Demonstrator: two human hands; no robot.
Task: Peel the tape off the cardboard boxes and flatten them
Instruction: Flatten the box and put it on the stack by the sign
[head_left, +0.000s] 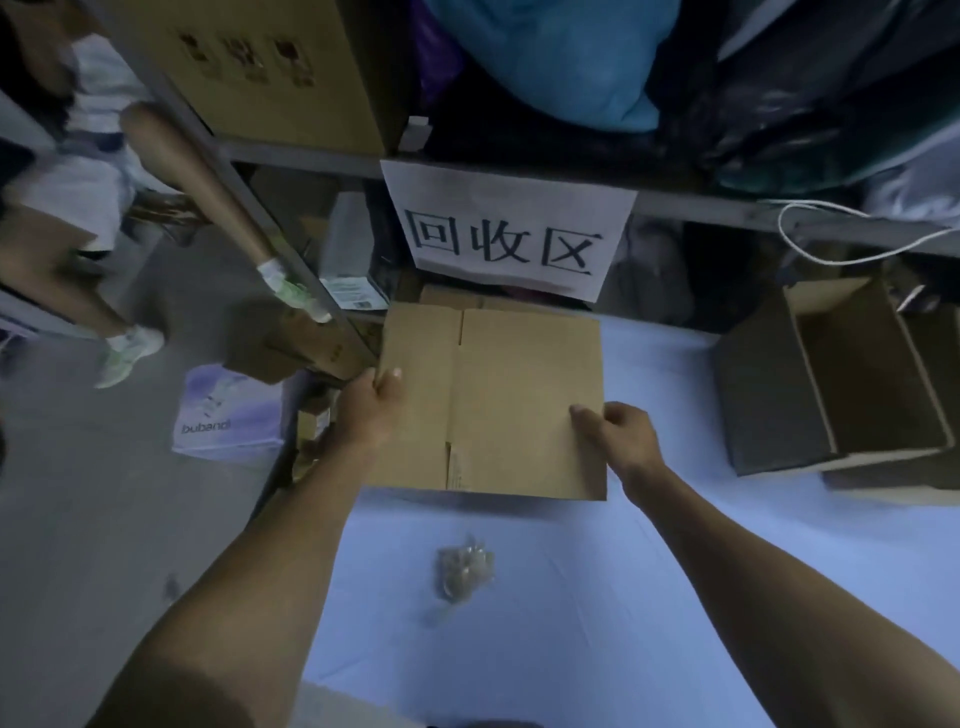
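Flattened cardboard box (514, 395), pinched at left edge by left hand (371, 402), at right edge by right hand (621, 434); best kept level, slid squarely under sign (511, 228); tape wad (465, 569) on sheet behind

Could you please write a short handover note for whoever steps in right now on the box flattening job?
Left hand grips the left edge of the flattened cardboard box, thumb on top. Right hand pinches its right edge.
The box lies flat on the white table, just below the paper sign.
Done: this box is collapsed; a wad of peeled tape sits on the table nearer you.
Left: the open box to the right is not flattened; whether it carries tape cannot be seen.
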